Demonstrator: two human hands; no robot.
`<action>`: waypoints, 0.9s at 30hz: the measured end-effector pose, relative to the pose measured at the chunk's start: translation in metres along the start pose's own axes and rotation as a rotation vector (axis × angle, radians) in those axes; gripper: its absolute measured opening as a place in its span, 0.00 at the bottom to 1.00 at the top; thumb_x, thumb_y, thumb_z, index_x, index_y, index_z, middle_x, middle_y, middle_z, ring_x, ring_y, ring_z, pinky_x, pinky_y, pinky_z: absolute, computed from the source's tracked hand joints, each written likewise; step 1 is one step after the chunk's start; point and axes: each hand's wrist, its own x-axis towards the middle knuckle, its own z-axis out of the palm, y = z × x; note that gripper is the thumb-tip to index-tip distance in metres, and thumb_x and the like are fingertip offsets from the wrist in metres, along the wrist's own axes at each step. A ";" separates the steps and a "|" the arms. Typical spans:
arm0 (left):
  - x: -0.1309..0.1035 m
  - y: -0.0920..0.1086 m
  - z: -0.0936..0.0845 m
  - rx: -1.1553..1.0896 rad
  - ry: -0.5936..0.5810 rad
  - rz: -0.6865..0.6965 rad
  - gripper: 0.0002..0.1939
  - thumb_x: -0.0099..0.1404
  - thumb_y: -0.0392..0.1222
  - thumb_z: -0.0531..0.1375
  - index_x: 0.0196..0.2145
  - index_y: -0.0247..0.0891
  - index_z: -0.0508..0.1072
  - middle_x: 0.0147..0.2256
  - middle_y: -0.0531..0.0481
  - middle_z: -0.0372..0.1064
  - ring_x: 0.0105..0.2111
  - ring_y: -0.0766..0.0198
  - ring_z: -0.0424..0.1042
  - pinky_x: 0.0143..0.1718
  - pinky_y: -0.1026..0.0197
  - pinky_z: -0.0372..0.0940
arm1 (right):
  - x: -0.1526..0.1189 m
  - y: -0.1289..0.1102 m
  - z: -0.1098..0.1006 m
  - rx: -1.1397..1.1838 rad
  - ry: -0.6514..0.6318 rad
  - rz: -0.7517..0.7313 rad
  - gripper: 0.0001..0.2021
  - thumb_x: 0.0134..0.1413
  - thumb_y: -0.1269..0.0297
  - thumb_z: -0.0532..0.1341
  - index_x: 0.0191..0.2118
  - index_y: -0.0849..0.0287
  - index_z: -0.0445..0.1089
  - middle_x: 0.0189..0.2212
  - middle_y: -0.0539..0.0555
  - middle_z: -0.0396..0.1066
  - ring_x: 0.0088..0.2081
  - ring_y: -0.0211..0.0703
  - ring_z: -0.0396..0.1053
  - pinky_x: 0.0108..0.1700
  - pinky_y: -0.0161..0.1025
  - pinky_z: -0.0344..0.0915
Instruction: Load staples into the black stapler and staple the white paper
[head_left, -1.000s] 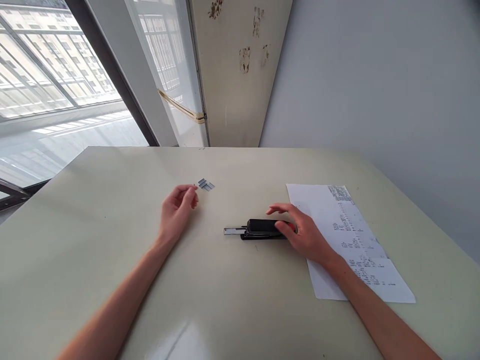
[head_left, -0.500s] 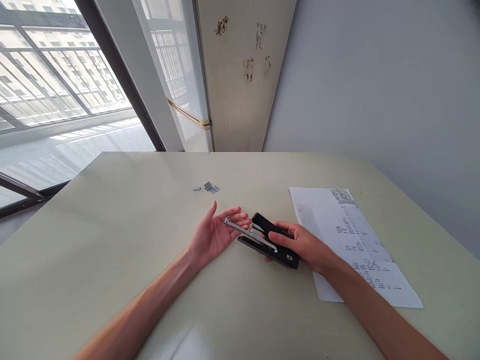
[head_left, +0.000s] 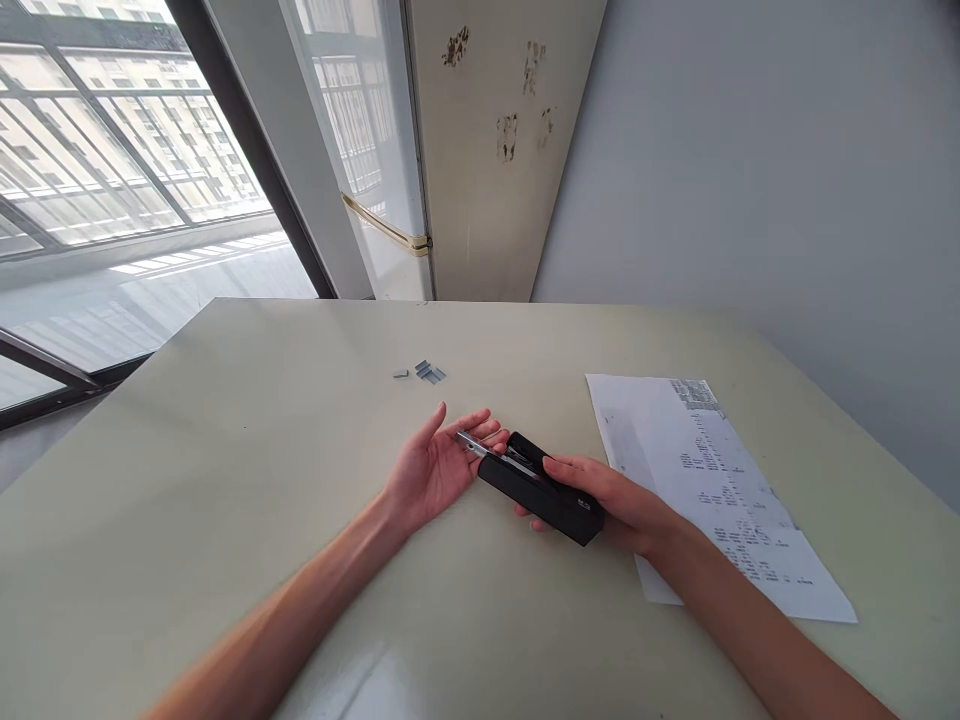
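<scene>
A: What does the room show, nearest part first?

B: A pale, glossy table (head_left: pixel 187 480) fills the lower part. Over its near half, the person's right hand (head_left: pixel 619 502) is wrapped around a black stapler (head_left: pixel 541 503), which is tilted, its slim metal tray (head_left: pixel 470 443) sticking out toward the left.

A: And the left hand (head_left: pixel 437 472)?

B: It lies palm up, fingers spread wide, under the tray's end. Whether tray and fingers touch, one cannot tell.

A: Does the tray hold any staples?

B: That can't be made out; it is too small and partly covered by the stapler's body.

A: What lies about them?

B: A printed sheet (head_left: pixel 634 425) is flat on the table, partly beneath the person's right forearm. Farther back sit a little cluster of staple strips (head_left: pixel 430 372) and, just beside it on the left, one separate strip (head_left: pixel 401 374).

A: Beyond the table?

B: A fridge (head_left: pixel 499 220), shut, with a gold handle (head_left: pixel 386 228); a window (head_left: pixel 127 140) to the left, a plain wall (head_left: pixel 750 160) to the right.
</scene>
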 end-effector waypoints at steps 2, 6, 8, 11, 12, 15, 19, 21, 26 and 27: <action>0.000 0.000 0.000 -0.015 -0.008 0.006 0.23 0.79 0.47 0.53 0.48 0.21 0.78 0.45 0.34 0.75 0.47 0.51 0.78 0.56 0.53 0.70 | 0.000 0.001 0.001 0.050 0.016 0.017 0.25 0.68 0.48 0.64 0.59 0.64 0.74 0.46 0.64 0.83 0.43 0.45 0.82 0.49 0.38 0.78; 0.001 0.001 -0.001 -0.025 0.004 -0.002 0.20 0.78 0.45 0.54 0.49 0.22 0.77 0.46 0.33 0.75 0.48 0.51 0.78 0.57 0.53 0.70 | 0.000 0.005 0.004 0.133 0.037 0.030 0.23 0.69 0.51 0.64 0.60 0.64 0.74 0.48 0.62 0.82 0.48 0.46 0.81 0.49 0.38 0.79; 0.002 0.001 -0.002 -0.025 0.040 -0.003 0.19 0.78 0.43 0.54 0.49 0.22 0.77 0.47 0.33 0.76 0.50 0.50 0.78 0.58 0.53 0.70 | 0.001 0.006 0.004 0.128 0.035 0.028 0.23 0.69 0.51 0.64 0.59 0.64 0.75 0.49 0.63 0.82 0.48 0.47 0.82 0.50 0.39 0.79; 0.004 0.002 -0.004 -0.031 0.101 0.005 0.18 0.77 0.42 0.54 0.49 0.23 0.77 0.47 0.32 0.76 0.50 0.51 0.78 0.57 0.53 0.70 | 0.001 0.005 0.002 0.074 0.041 0.009 0.23 0.68 0.50 0.64 0.57 0.64 0.75 0.47 0.64 0.82 0.47 0.49 0.82 0.50 0.41 0.79; 0.004 0.002 -0.005 -0.036 0.119 0.009 0.18 0.77 0.41 0.54 0.49 0.23 0.77 0.47 0.32 0.77 0.49 0.51 0.78 0.56 0.54 0.71 | 0.001 0.004 0.002 0.053 0.048 -0.001 0.23 0.68 0.49 0.65 0.56 0.64 0.75 0.47 0.64 0.82 0.47 0.49 0.82 0.51 0.42 0.79; 0.005 0.003 -0.006 -0.028 0.152 0.025 0.15 0.75 0.40 0.56 0.46 0.26 0.78 0.42 0.36 0.77 0.43 0.56 0.79 0.50 0.57 0.73 | -0.002 0.000 0.002 -0.016 0.066 -0.035 0.24 0.66 0.46 0.65 0.54 0.63 0.75 0.44 0.65 0.83 0.45 0.51 0.83 0.51 0.44 0.79; 0.005 0.003 -0.006 0.121 0.120 0.082 0.11 0.72 0.40 0.60 0.34 0.31 0.76 0.30 0.48 0.67 0.28 0.67 0.69 0.34 0.64 0.69 | -0.007 -0.006 0.006 -0.130 0.143 -0.164 0.25 0.63 0.45 0.67 0.56 0.57 0.72 0.46 0.62 0.83 0.45 0.52 0.83 0.50 0.47 0.77; 0.003 0.003 -0.005 0.274 0.103 0.128 0.11 0.72 0.41 0.62 0.32 0.34 0.74 0.27 0.53 0.59 0.24 0.69 0.60 0.28 0.66 0.62 | -0.007 -0.005 0.006 -0.172 0.225 -0.243 0.24 0.61 0.45 0.69 0.54 0.55 0.72 0.48 0.60 0.82 0.44 0.54 0.83 0.50 0.49 0.77; -0.005 -0.001 -0.002 0.832 0.185 0.349 0.15 0.75 0.50 0.59 0.51 0.39 0.76 0.26 0.57 0.54 0.25 0.67 0.52 0.27 0.65 0.53 | -0.008 -0.003 0.008 -0.363 0.425 -0.401 0.22 0.61 0.43 0.68 0.53 0.52 0.73 0.47 0.56 0.80 0.45 0.55 0.81 0.53 0.53 0.75; -0.007 -0.002 -0.001 0.925 0.198 0.383 0.18 0.75 0.51 0.59 0.56 0.40 0.75 0.26 0.57 0.53 0.25 0.66 0.52 0.27 0.64 0.52 | -0.008 -0.003 0.010 -0.410 0.461 -0.413 0.22 0.62 0.43 0.67 0.53 0.50 0.73 0.47 0.56 0.80 0.46 0.55 0.80 0.53 0.53 0.74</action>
